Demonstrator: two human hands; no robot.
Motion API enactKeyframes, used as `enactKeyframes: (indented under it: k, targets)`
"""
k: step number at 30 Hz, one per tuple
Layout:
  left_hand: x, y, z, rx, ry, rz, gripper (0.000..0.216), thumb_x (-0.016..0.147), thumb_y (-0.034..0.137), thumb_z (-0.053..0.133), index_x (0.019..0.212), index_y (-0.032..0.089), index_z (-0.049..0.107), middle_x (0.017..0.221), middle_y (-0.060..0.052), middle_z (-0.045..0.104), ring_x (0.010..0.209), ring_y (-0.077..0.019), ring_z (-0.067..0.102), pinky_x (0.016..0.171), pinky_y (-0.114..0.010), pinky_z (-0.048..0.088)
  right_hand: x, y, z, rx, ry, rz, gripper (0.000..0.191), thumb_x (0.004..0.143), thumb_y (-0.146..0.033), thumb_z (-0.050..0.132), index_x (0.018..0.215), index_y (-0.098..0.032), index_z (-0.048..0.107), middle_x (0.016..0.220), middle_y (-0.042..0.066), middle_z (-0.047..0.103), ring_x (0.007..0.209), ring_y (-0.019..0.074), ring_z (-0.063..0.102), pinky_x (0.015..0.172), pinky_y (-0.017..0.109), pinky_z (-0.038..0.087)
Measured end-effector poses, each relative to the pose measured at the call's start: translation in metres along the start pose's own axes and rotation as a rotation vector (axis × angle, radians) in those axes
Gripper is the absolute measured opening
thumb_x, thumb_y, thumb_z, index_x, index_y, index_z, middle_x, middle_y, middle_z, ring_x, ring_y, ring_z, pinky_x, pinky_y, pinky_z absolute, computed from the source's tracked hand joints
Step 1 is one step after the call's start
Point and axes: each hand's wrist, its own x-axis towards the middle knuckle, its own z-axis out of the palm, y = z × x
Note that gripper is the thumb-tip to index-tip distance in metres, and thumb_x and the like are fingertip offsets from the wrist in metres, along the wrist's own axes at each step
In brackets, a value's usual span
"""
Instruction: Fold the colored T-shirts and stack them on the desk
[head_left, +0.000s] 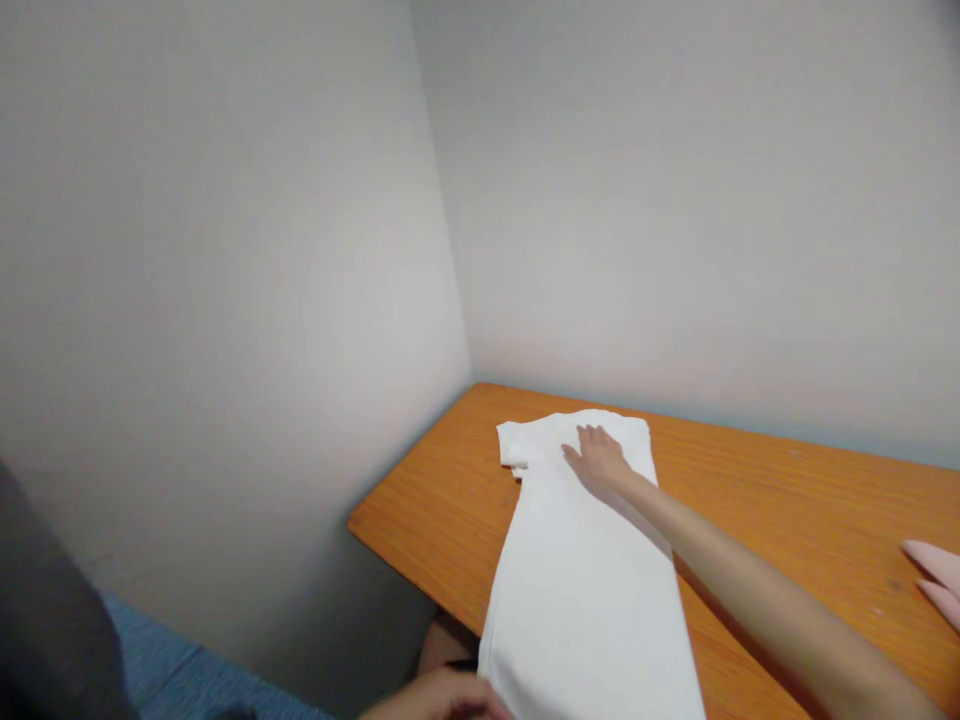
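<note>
My right hand (598,463) lies flat, fingers spread and empty, toward twelve o'clock on the white short-sleeved shirt (589,595) across the counter (780,500), seemingly steadying it, while my left hand (442,697), at its seven-o'clock edge, perhaps grips; I cannot tell.

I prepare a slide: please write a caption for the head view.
Right hand spread over a white garment on a wooden table, left hand at the garment's edge.

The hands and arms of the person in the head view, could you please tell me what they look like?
The right hand is bare, with no glove, and its slim forearm shows no sleeve, watch or bracelet. The left hand is ungloved too; the bottom edge cuts it off, so any sleeve there cannot be told.
</note>
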Motion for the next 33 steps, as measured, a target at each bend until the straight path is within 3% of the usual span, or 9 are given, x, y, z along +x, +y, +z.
enactKeyframes:
  k: [2,4,7,10,16,20,25,29,33]
  targets:
    - [0.032,0.012,-0.029,0.115,0.084,0.062,0.030,0.094,0.042,0.055,0.106,0.017,0.064,0.100,-0.006,0.067,0.088,-0.0176,0.063,0.082,-0.034,0.052,-0.020,-0.018,0.016,-0.018,-0.038,-0.038,0.079,0.093,-0.066,0.040,0.149,-0.009,0.037,0.154,0.018,0.028,0.143,0.0358,0.018,0.114,0.051,0.019]
    - [0.077,0.025,-0.054,0.314,0.289,0.159,0.026,0.093,0.037,0.054,0.109,0.018,0.063,0.096,-0.006,0.066,0.088,-0.0178,0.062,0.083,-0.031,0.050,-0.035,-0.027,0.027,-0.054,-0.048,-0.047,0.090,0.090,-0.074,0.034,0.152,-0.008,0.030,0.158,0.018,0.017,0.145,0.0388,0.008,0.114,0.057,0.010]
    - [0.148,0.041,-0.075,0.533,0.544,0.255,0.050,0.082,0.017,0.059,0.131,0.020,0.051,0.113,-0.009,0.060,0.103,-0.0212,0.057,0.096,-0.034,0.045,-0.045,-0.029,0.031,-0.116,-0.041,-0.056,0.092,0.091,-0.076,0.024,0.155,-0.009,0.022,0.159,0.017,0.009,0.145,0.0383,0.001,0.114,0.059,0.002]
    - [0.202,0.050,-0.080,0.632,0.641,0.296,0.066,0.073,0.007,0.062,0.135,0.022,0.049,0.124,-0.010,0.050,0.115,-0.0234,0.050,0.105,-0.037,0.038,-0.046,-0.028,0.026,-0.112,-0.044,-0.058,0.093,0.091,-0.076,0.021,0.155,-0.009,0.022,0.159,0.017,0.008,0.145,0.0377,0.000,0.114,0.059,0.000]
    - [0.243,0.053,-0.078,0.744,0.735,0.366,0.030,0.080,0.003,0.050,0.104,0.018,0.061,0.114,-0.010,0.045,0.101,-0.0218,0.058,0.096,-0.042,0.046,-0.047,-0.029,0.015,-0.026,-0.069,-0.071,0.093,0.090,-0.075,0.025,0.154,-0.007,0.022,0.158,0.019,0.008,0.145,0.0380,-0.002,0.113,0.060,-0.002]
    - [0.248,0.077,-0.072,0.796,0.665,0.516,0.039,0.079,-0.004,0.040,0.109,0.017,0.057,0.132,-0.013,0.041,0.121,-0.0222,0.051,0.103,-0.040,0.043,-0.049,-0.030,0.005,0.009,-0.084,-0.081,0.087,0.093,-0.068,0.031,0.154,-0.006,0.021,0.159,0.018,0.007,0.146,0.0368,-0.003,0.114,0.058,-0.003]
    - [0.251,0.108,-0.049,0.913,0.279,0.712,0.057,0.082,0.000,0.044,0.134,0.024,0.048,0.156,-0.007,0.027,0.140,-0.0202,0.036,0.113,-0.037,0.036,-0.081,-0.048,-0.011,0.050,-0.135,-0.152,0.070,0.097,-0.051,0.036,0.149,-0.004,0.035,0.153,0.022,0.028,0.145,0.0372,0.012,0.116,0.055,0.006]
    - [0.252,0.095,-0.037,0.958,0.137,0.695,0.060,0.092,0.017,0.045,0.149,0.018,0.028,0.159,-0.013,0.023,0.144,-0.0214,0.031,0.116,-0.040,0.032,-0.148,-0.070,-0.016,0.150,-0.189,-0.325,0.083,0.095,-0.066,0.033,0.148,-0.003,0.036,0.153,0.024,0.023,0.144,0.0381,0.013,0.117,0.054,0.011]
    - [0.250,0.071,-0.035,1.020,0.102,0.605,0.053,0.096,0.036,0.044,0.145,0.017,0.039,0.155,-0.014,0.034,0.146,-0.0262,0.026,0.119,-0.050,0.022,-0.214,-0.083,-0.015,0.314,-0.239,-0.597,0.090,0.090,-0.069,0.044,0.153,-0.007,0.024,0.156,0.021,0.005,0.145,0.0386,-0.001,0.117,0.060,0.008]
